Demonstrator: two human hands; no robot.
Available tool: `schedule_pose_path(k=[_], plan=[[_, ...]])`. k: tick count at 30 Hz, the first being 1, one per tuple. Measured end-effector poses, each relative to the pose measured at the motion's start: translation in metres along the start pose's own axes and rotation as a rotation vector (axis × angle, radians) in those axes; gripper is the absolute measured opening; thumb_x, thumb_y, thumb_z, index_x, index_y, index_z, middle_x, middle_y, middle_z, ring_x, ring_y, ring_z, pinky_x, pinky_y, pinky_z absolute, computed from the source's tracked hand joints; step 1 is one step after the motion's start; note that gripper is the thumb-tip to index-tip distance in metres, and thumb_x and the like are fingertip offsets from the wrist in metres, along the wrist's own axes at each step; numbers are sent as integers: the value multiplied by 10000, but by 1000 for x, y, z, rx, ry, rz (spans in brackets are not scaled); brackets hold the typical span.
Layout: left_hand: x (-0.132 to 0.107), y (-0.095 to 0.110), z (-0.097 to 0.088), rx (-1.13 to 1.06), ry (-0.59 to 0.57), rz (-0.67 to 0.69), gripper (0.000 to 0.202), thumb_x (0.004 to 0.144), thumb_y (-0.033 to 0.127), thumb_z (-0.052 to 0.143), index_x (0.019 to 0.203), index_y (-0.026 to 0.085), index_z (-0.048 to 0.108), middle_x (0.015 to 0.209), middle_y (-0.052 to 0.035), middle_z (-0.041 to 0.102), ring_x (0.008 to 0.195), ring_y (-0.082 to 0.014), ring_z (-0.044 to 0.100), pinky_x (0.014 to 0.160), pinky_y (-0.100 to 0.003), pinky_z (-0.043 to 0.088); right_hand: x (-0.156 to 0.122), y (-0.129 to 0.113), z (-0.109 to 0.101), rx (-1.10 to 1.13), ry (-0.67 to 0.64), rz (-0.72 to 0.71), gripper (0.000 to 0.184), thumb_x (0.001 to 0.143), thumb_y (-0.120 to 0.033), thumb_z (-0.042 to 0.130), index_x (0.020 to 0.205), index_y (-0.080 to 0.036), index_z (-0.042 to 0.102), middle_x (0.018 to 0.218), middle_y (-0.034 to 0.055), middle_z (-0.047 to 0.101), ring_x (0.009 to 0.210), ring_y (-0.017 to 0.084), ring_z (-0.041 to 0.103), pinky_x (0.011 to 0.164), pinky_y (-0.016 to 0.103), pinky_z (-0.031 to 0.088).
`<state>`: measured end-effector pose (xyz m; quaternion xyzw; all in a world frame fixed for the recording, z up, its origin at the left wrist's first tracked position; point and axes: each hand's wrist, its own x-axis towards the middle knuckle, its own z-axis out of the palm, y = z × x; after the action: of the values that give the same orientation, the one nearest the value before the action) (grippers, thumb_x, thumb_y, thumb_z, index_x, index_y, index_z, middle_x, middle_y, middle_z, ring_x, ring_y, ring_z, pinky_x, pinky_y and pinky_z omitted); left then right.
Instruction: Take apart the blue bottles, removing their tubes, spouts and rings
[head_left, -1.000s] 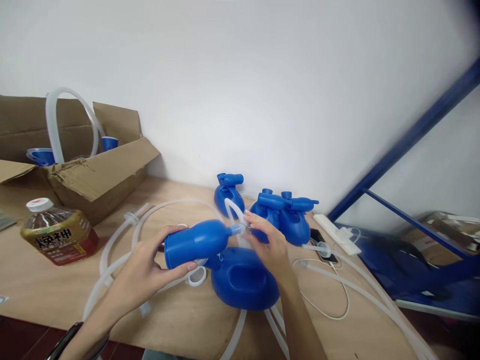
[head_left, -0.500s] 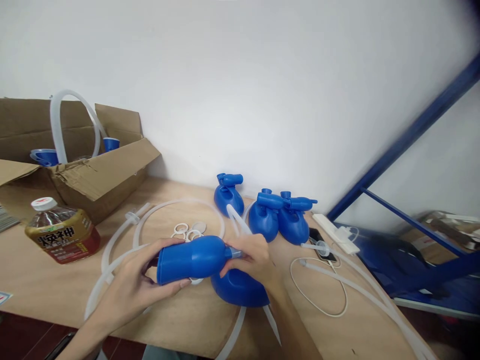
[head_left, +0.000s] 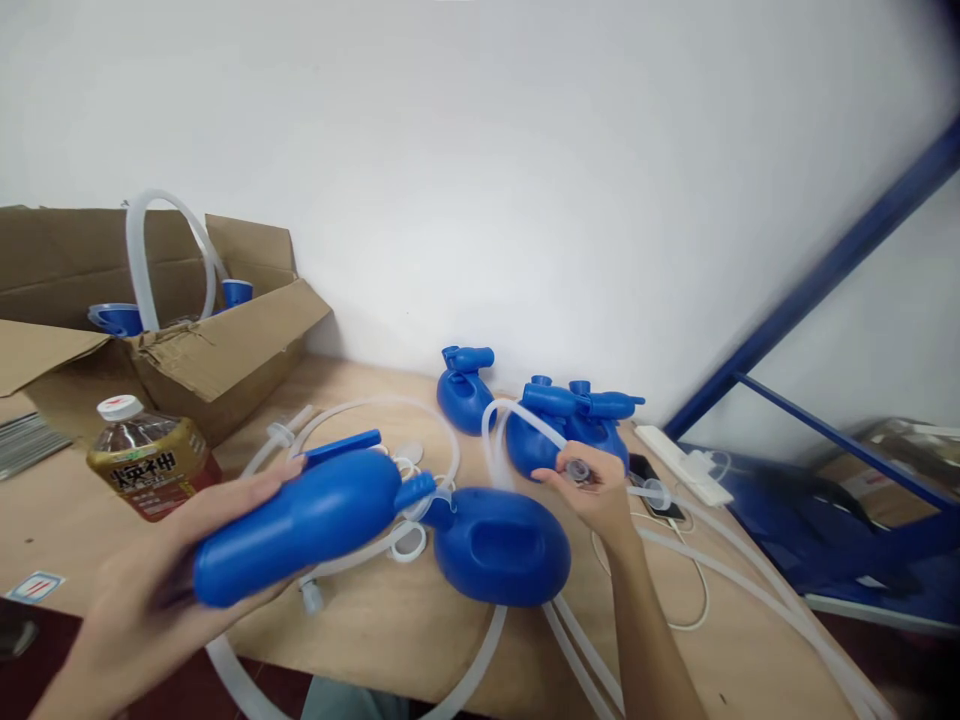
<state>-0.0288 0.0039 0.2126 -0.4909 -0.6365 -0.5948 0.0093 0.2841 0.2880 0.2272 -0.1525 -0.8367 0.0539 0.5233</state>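
Note:
My left hand (head_left: 157,570) is wrapped round a blue plastic bottle-shaped vessel (head_left: 300,525), held on its side with the neck pointing right. My right hand (head_left: 592,492) pinches the end fitting of a translucent white tube (head_left: 504,420), apart from the vessel's neck. A wide blue vessel with a recessed top (head_left: 499,545) lies on the wooden table (head_left: 420,630) between my hands. Three smaller blue vessels (head_left: 562,425) stand behind it near the wall.
An open cardboard box (head_left: 195,350) with tubing and blue parts sits at the back left. A drink bottle (head_left: 154,455) lies beside it. More white tubes (head_left: 337,415), white rings (head_left: 409,540), a power strip (head_left: 682,465) and a cable lie on the table. A blue metal frame (head_left: 810,290) stands at the right.
My right hand has come off the vessel's neck, taking the tube end to the right. My left hand has swung the blue vessel down and left, nearer to me.

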Motion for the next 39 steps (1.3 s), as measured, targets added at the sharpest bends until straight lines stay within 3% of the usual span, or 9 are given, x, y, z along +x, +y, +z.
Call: schedule_pose_path(k=[3,5,10,14,18,22,25,30,39], plan=[[12,-4,24,-110,123,-204,647,621,565,961,1180,350,716,1214,-9,744,1153,-367,709,1061,-551,606,-2,-5,5,-5,-215,-12,323,1003,-361,688,732,-221,582,661,-5,610,638,164,576,695,354,502],[25,-10,45,-389,215,-425,650,633,588,942,1127,252,684,1202,-44,729,1125,-348,714,1014,-498,640,-6,-9,12,-15,-287,-9,323,1058,-331,591,753,-226,573,682,-1,614,675,174,591,786,387,528],[46,-23,76,-772,117,-730,665,725,375,928,1272,214,584,1309,-71,680,910,-173,758,903,-307,667,-32,-6,23,-77,-463,-74,174,1076,-299,570,952,-247,680,907,12,731,889,203,702,1070,493,514],[50,-36,76,-622,-6,-586,741,747,511,909,1324,212,553,1352,-96,663,1069,-238,747,952,-352,649,-58,-2,31,-87,-428,-73,167,1079,-335,570,1132,-262,711,1094,54,748,1021,237,727,987,465,588],[73,-66,76,-19,-197,-328,751,835,687,734,1353,174,556,1323,-154,678,1084,-295,732,941,-402,611,-71,-5,39,-84,-429,-28,281,1065,-441,588,1244,-248,685,1125,77,743,1046,259,722,865,418,637],[100,-99,91,207,-404,-193,718,687,600,790,1235,155,658,1176,-149,732,954,-327,726,856,-407,573,-74,-8,42,-74,-429,-6,301,1021,-487,653,1181,-237,701,1057,72,743,1009,265,715,815,403,638],[110,-110,107,316,-463,-88,646,708,504,730,1248,155,665,1156,-141,736,1000,-339,703,881,-403,532,-76,-9,44,-48,-397,23,280,1016,-476,665,1133,-224,702,1031,74,743,987,256,712,809,392,629],[112,-103,119,427,-469,17,579,743,418,658,1258,153,656,1122,-145,730,958,-351,687,836,-418,501,-82,-9,46,23,-352,65,270,1004,-446,691,1132,-208,699,1037,80,740,1001,253,693,876,404,606],[100,-65,107,353,-458,111,559,824,477,680,1330,246,617,1116,-77,724,879,-275,683,801,-372,516,-88,-7,37,79,-254,98,292,949,-394,777,1164,-215,693,1052,63,737,993,235,682,907,403,602]])
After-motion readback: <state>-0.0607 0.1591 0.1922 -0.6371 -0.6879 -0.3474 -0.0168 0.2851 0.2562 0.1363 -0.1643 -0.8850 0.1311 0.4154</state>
